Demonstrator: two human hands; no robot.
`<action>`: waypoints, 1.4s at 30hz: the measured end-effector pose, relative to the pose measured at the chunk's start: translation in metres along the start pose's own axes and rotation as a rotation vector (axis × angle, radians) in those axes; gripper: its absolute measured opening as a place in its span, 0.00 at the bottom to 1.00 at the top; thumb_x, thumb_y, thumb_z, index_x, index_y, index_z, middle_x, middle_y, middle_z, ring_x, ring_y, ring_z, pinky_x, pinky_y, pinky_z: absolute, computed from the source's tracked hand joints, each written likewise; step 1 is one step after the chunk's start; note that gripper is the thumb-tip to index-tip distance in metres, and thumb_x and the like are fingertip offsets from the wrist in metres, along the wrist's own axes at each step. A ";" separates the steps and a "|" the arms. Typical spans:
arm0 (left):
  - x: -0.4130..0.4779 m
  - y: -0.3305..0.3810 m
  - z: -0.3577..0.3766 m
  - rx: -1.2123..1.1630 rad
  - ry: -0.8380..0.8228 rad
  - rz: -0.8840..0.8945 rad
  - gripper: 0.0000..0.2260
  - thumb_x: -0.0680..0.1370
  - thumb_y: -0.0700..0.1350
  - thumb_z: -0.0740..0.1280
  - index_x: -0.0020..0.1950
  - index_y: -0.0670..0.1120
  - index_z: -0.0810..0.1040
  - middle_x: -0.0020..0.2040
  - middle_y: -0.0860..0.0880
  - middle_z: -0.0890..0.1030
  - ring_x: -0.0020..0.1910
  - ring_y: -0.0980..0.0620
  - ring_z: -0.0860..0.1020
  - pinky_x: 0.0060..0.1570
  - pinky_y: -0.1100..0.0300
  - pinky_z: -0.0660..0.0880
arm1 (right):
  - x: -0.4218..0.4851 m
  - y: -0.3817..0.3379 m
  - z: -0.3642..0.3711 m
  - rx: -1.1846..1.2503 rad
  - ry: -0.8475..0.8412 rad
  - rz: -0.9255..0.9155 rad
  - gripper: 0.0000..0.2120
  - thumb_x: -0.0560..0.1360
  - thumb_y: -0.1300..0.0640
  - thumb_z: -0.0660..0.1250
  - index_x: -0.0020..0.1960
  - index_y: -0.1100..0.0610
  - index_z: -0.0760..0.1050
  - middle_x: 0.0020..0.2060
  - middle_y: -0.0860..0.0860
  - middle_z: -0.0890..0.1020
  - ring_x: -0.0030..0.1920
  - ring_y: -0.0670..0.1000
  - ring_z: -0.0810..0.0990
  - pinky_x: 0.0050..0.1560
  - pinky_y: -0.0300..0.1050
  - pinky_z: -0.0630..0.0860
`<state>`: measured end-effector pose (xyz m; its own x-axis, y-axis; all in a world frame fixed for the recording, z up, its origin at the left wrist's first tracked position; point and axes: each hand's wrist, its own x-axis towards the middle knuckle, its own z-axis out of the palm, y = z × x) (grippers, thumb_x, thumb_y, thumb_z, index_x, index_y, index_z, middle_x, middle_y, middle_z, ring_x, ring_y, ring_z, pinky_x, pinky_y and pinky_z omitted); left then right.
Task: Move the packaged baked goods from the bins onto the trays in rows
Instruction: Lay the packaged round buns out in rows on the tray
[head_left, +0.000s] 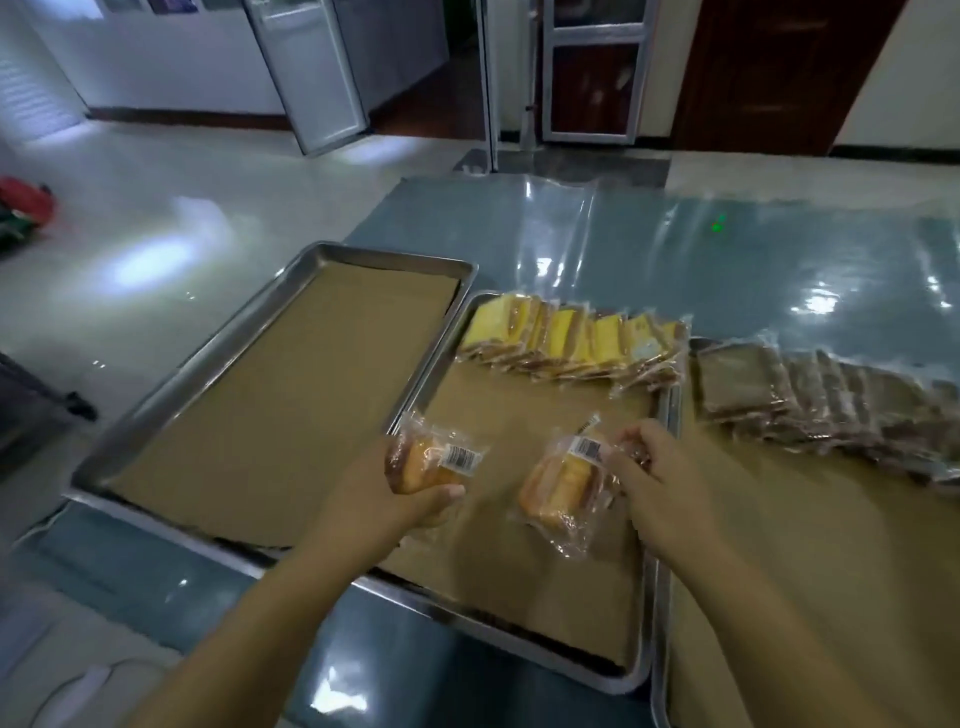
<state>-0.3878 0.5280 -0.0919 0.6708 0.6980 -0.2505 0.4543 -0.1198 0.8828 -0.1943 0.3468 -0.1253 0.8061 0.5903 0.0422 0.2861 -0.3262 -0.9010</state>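
My left hand (400, 499) grips a clear-wrapped golden cake package (431, 457) above the left edge of the middle tray (644, 623). My right hand (654, 478) pinches the top of a second cake package (558, 486), which hangs over the paper-lined middle of that tray. Along the tray's far end lies a row of yellow packaged cakes (576, 343), overlapping one another. The right tray (662, 696) carries a row of brown packaged cakes (831, 405). A left tray (130, 441) holds only brown paper.
The trays sit on a table covered in shiny blue-grey plastic (727, 249). Tiled floor lies to the left, with a red object (26, 202) at the far left. Metal-framed doors (587, 73) stand at the back.
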 end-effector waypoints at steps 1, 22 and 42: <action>0.012 -0.005 -0.006 -0.013 -0.001 -0.001 0.23 0.59 0.57 0.78 0.51 0.53 0.78 0.44 0.49 0.84 0.43 0.50 0.83 0.43 0.46 0.81 | 0.008 -0.002 0.009 -0.024 0.003 0.002 0.14 0.75 0.53 0.66 0.39 0.35 0.70 0.33 0.37 0.78 0.34 0.37 0.75 0.34 0.40 0.68; 0.260 -0.034 -0.158 0.172 -0.111 0.039 0.16 0.62 0.53 0.69 0.47 0.49 0.75 0.40 0.50 0.81 0.39 0.51 0.80 0.34 0.57 0.75 | 0.179 -0.109 0.203 -0.170 0.020 0.020 0.02 0.77 0.50 0.62 0.45 0.44 0.72 0.35 0.44 0.79 0.34 0.42 0.77 0.30 0.40 0.71; 0.448 -0.013 -0.103 0.592 -0.060 0.167 0.19 0.76 0.59 0.61 0.62 0.54 0.62 0.57 0.47 0.72 0.52 0.47 0.73 0.45 0.54 0.73 | 0.388 -0.062 0.250 -0.496 -0.122 0.237 0.08 0.77 0.51 0.61 0.54 0.52 0.73 0.49 0.55 0.77 0.42 0.54 0.78 0.44 0.47 0.76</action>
<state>-0.1534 0.9149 -0.1748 0.7852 0.5969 -0.1649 0.5766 -0.6075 0.5463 -0.0291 0.7806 -0.1608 0.8207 0.5301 -0.2134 0.3374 -0.7508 -0.5678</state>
